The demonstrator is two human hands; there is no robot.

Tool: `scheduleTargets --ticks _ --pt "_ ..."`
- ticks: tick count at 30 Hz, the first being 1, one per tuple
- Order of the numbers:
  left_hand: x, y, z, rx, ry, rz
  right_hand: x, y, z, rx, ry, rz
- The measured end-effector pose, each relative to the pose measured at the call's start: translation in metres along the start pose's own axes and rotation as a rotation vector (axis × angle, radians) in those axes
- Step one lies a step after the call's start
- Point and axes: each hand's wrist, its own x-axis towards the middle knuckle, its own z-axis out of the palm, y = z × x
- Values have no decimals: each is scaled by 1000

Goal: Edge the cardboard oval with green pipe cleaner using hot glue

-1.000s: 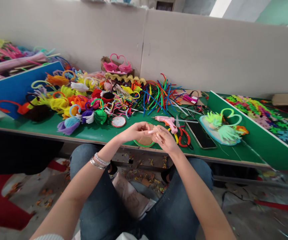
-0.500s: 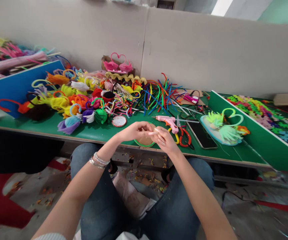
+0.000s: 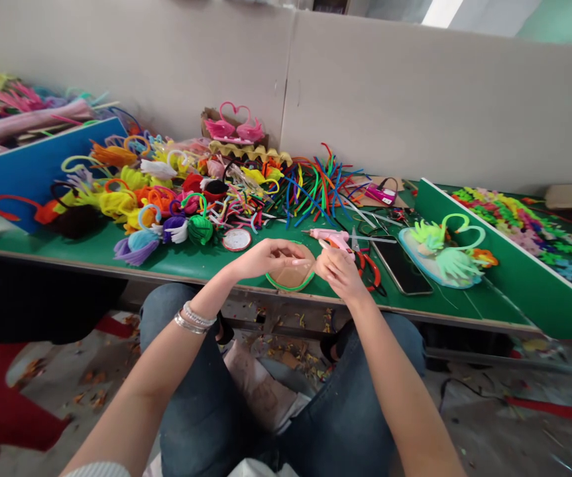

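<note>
My left hand (image 3: 272,259) hovers at the table's front edge, palm down. Its fingers are loosely stretched with a gap between them, and I see nothing held there. Below it lies a round cardboard disc (image 3: 293,277) with a green rim, partly covered by the hand. To the right, my right hand (image 3: 338,270) is curled with fingertips pressed together; whatever they hold is too small to make out. Just behind that hand are a pink hot glue gun (image 3: 333,236) with a clear glue stick and red-handled scissors (image 3: 371,273), partly hidden by it.
A phone (image 3: 401,266) lies right of the scissors, beside a base with two green pipe-cleaner swans (image 3: 457,262). Colourful pipe-cleaner swans (image 3: 121,199) heap at left; loose pipe cleaners (image 3: 315,189) spread behind. Blue (image 3: 42,175) and green (image 3: 489,265) boards flank the space.
My hands were together at the fingertips and have come apart. The right hand has shifted slightly right, uncovering more of the cardboard disc; the left has barely moved.
</note>
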Motion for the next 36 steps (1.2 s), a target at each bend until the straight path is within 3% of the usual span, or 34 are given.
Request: scheduleTargets --ticks 2,5,7,9,16,20,24,29,33,36 --pt "1 -3 -1 93 40 -11 -1 0 -4 14 -50 -16" --pt "3 -12 -2 370 225 -61 -1 -4 -11 28 -123 -44" --pt "4 -21 -3 568 346 -85 -2 -6 -15 20 -126 -67" --pt "5 -31 -2 675 395 -84 -2 -8 -17 15 -121 -85" --pt "9 -53 4 617 363 -133 -4 -12 -22 -37 -216 -64" --pt "15 -57 5 587 314 -171 -5 -15 -26 -201 -338 -61" --pt "18 -56 1 504 268 -256 -6 -17 -25 -223 -339 -67" --pt "17 -52 -4 294 245 -372 -1 -17 -23 -221 -160 -148" --pt "12 -38 -10 145 247 -417 8 -7 -31 -263 183 -187" --pt "7 -22 -15 10 263 -373 11 4 -42 -642 473 -195"
